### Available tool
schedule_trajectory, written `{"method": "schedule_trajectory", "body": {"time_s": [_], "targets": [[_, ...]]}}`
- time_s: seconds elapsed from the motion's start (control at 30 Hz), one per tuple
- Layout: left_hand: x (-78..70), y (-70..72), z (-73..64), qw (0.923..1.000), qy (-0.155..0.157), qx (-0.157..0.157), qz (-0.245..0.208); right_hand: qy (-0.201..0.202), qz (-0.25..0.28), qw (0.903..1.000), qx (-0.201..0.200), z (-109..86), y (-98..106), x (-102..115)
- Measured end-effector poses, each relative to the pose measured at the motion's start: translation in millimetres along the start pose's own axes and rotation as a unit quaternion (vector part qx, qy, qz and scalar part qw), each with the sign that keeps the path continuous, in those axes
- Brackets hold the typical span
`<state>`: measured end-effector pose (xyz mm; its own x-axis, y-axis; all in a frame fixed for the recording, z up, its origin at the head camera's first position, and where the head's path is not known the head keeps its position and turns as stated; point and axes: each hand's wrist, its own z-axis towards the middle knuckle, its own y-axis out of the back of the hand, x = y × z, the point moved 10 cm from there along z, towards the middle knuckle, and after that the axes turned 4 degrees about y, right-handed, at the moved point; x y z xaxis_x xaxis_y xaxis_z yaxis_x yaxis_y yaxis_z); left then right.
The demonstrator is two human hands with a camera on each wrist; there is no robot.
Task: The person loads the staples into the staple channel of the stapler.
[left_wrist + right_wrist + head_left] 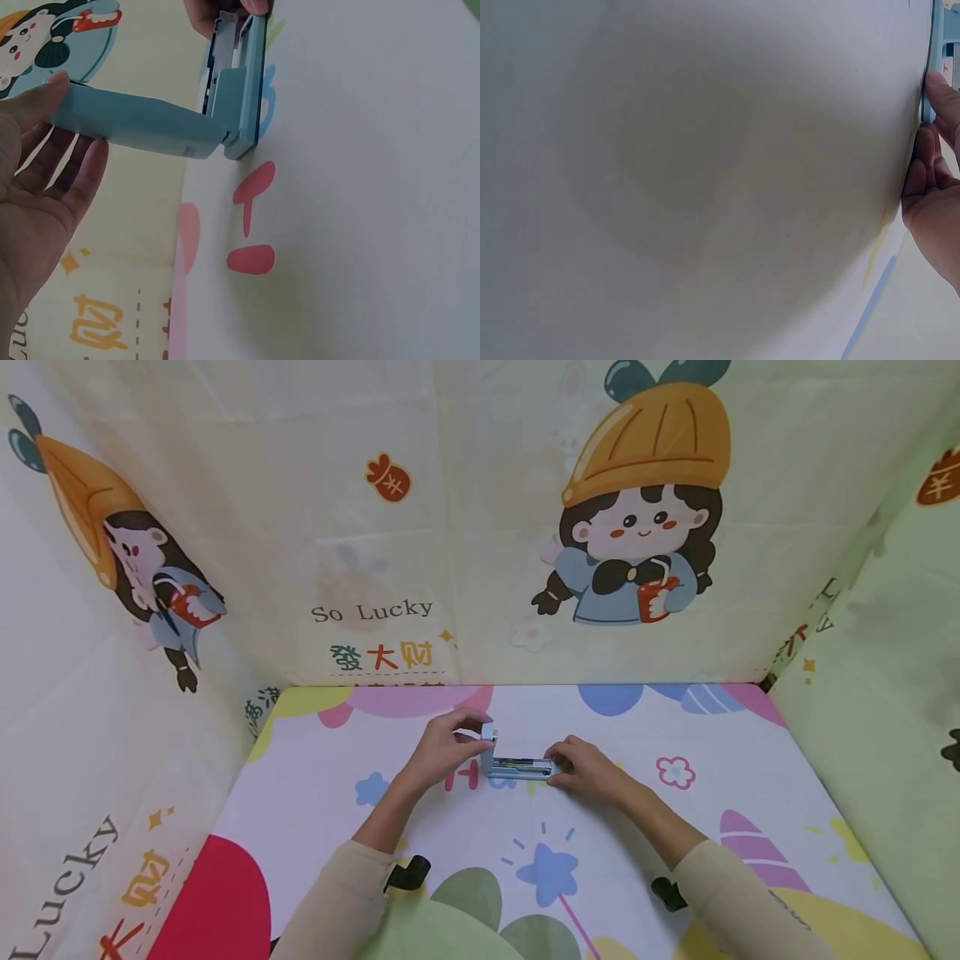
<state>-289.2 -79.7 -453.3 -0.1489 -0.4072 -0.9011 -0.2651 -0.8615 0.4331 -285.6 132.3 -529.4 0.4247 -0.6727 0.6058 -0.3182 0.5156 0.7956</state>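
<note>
A light blue stapler (pixel 522 772) lies on the tabletop with its top arm (pixel 142 124) swung up, roughly at a right angle to the base. My left hand (pixel 441 750) pinches the raised arm near its upper end between thumb and fingers. At the base's far right end, my right hand (pixel 588 770) grips it from both sides with thumb and fingertips. The metal staple channel (pixel 223 45) shows along the opened base. In the right wrist view only a strip of the base appears beside the right hand (pixel 934 214), at the picture's edge.
A white cloth (pixel 622 827) printed with colourful shapes covers the table. Cream printed cloth walls (pixel 495 527) stand behind and on both sides. Black wrist straps (pixel 408 872) show at the sleeves.
</note>
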Motion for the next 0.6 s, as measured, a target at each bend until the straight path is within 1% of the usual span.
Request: {"method": "schedule_trajectory", "body": {"time_s": [0.2,0.47,0.6], "targets": [[-1.8,-6.0,4.2,0.9999,0.002,0.001,0.014,-0.009,0.005,0.9999,0.005,-0.7,0,0],[-8.9,-16.7,11.0,0.9993,-0.019,0.013,0.030,0.010,-0.001,0.9999,-0.005,-0.8,1,2],[-11.9,-23.0,12.8,0.9990,-0.031,0.021,0.026,0.014,-0.001,0.9999,-0.009,-2.1,3,2]]}}
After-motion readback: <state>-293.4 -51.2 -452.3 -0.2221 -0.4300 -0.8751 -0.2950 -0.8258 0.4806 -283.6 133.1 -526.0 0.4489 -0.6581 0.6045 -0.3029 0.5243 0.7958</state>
